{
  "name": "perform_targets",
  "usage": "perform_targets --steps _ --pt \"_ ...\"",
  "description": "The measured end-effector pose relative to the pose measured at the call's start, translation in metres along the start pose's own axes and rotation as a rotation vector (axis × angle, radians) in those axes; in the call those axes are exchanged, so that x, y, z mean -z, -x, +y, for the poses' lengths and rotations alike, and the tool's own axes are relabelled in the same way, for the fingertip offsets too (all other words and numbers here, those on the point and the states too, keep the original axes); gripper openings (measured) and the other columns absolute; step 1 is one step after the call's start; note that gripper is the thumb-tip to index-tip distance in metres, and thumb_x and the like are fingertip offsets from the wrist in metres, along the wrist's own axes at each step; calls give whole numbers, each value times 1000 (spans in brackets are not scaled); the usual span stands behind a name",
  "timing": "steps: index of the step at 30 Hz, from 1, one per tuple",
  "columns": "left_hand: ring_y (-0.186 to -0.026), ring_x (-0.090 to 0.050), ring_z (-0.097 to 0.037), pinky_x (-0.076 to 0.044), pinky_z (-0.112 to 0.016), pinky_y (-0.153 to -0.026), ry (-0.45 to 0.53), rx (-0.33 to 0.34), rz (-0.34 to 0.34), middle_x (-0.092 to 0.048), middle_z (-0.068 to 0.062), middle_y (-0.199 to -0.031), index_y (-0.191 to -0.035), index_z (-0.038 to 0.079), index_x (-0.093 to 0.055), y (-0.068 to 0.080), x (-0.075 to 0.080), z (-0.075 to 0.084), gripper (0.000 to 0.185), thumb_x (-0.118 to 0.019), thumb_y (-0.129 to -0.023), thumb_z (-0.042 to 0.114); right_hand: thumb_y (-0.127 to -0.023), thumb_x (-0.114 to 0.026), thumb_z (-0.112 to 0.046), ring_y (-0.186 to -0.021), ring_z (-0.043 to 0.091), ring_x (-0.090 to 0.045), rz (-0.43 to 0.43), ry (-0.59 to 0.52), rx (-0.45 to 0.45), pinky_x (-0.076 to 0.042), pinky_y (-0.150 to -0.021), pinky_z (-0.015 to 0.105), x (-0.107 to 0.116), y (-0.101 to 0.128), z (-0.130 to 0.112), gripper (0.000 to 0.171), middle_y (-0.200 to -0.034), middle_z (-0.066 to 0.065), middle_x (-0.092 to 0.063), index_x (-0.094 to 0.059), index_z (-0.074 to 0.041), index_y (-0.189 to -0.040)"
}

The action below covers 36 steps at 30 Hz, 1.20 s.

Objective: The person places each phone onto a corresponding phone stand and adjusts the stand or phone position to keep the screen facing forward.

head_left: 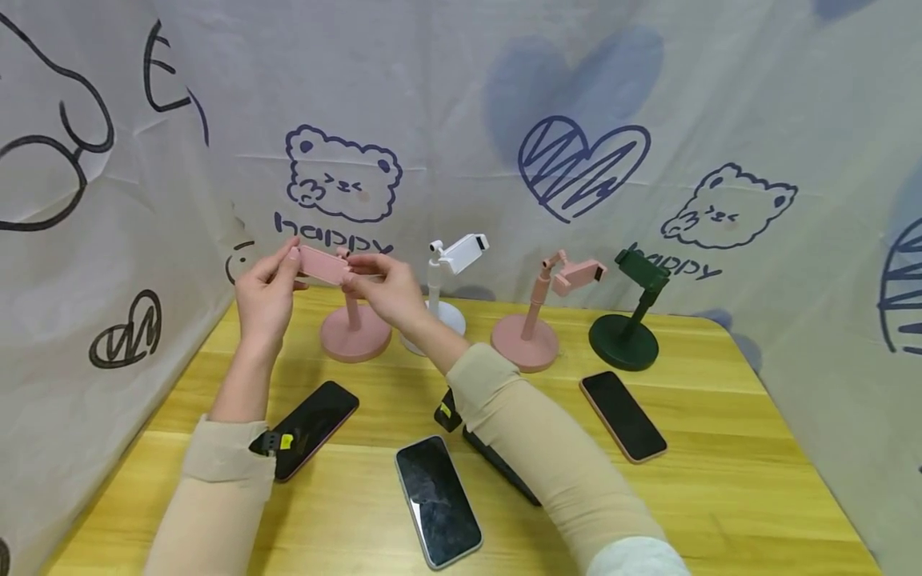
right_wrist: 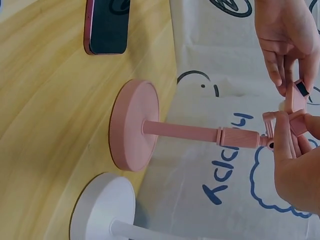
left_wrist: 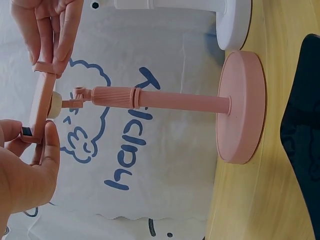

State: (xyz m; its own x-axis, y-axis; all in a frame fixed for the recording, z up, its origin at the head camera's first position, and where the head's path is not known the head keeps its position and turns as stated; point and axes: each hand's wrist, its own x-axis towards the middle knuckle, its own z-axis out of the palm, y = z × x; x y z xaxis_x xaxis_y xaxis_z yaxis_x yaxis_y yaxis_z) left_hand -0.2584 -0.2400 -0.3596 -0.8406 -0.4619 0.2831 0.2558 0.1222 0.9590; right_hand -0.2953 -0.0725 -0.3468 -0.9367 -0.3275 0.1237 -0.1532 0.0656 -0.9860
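the leftmost pink phone stand (head_left: 356, 334) stands upright at the back of the wooden table (head_left: 727, 480). the left hand (head_left: 266, 300) pinches one end of its clamp (head_left: 322, 265) between thumb and fingers; the right hand (head_left: 394, 294) pinches the other. just right stands a white stand (head_left: 434, 288); nearer lies a dark-screened phone (head_left: 320, 424).
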Motion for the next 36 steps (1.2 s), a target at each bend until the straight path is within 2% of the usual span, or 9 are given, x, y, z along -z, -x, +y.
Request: perform_targets --steps 5,11,17,19,23,26,31,34,36 --pt "-86 -64 -4 -56 -11 -72 18 -7 -13 -67 15 -98 -130 17 -68 3 -4 2 35 -66 -98 30 -97 -67 -9 -101 30 -75 18 5 14 -64 -82 32 7 2 -1 30 -114 13 -71 -68 -6 -126" --pt "-91 -65 -6 -57 -11 -74 6 -6 -52 -66 15 -105 -132 20 -67 9 -9 -1 35 -66 -98 30 -98 -66 -15 -97 25 -75 29 17 29 -62 -89 41 18 6 3 28 -117 11 -72 -69 -8 -126" --pt "-93 -66 -3 -58 -12 -75 35 -11 -104 -63 10 -106 -136 23 -64 14 -13 -6 38 -65 -98 30 -99 -66 -17 -100 21 -73 29 22 41 -63 -85 31 27 10 6 30 -120 9 -71 -68 -10 -128" --pt "-95 -66 -4 -58 -12 -75 31 -16 -118 -64 7 -114 -139 24 -61 16 -14 -7 41 -64 -99 32 -98 -67 -18 -101 20 -73 22 30 44 -63 -85 29 30 11 6 31 -121 9 -71 -69 -10 -128" --pt "-100 -65 -6 -57 -12 -78 22 -43 -143 -62 -3 -132 -147 21 -53 18 -14 -12 46 -49 -105 40 -96 -70 -16 -103 18 -73 8 44 53 -62 -85 26 32 11 6 32 -122 9 -71 -69 -10 -128" --pt "-102 -63 -5 -56 -14 -81 25 -33 -127 -59 -6 -135 -147 17 -50 16 -16 -17 47 -38 -108 41 -95 -70 -13 -104 19 -73 15 53 59 -62 -84 26 32 10 6 33 -122 10 -71 -69 -11 -128" --pt "-112 -62 -11 -55 -25 -95 -124 92 -127 -58 -8 -138 -147 12 -48 2 -22 -28 45 -46 -107 33 -96 -69 -13 -101 19 -73 34 69 71 -62 -83 25 29 7 8 32 -121 10 -72 -69 -11 -127" --pt "-128 -58 -23 -52 -39 -107 -247 140 -230 -54 -14 -147 -152 15 -44 -7 -25 -37 50 -52 -104 27 -96 -70 -13 -101 20 -74 35 78 80 -62 -81 24 26 6 9 31 -120 10 -72 -69 -10 -127" --pt "-137 -53 -31 -48 -48 -112 -277 128 -312 -50 -16 -152 -154 18 -41 -11 -26 -43 54 -55 -102 20 -95 -70 -14 -101 21 -74 29 83 92 -62 -82 25 24 5 10 31 -120 11 -72 -69 -8 -126"
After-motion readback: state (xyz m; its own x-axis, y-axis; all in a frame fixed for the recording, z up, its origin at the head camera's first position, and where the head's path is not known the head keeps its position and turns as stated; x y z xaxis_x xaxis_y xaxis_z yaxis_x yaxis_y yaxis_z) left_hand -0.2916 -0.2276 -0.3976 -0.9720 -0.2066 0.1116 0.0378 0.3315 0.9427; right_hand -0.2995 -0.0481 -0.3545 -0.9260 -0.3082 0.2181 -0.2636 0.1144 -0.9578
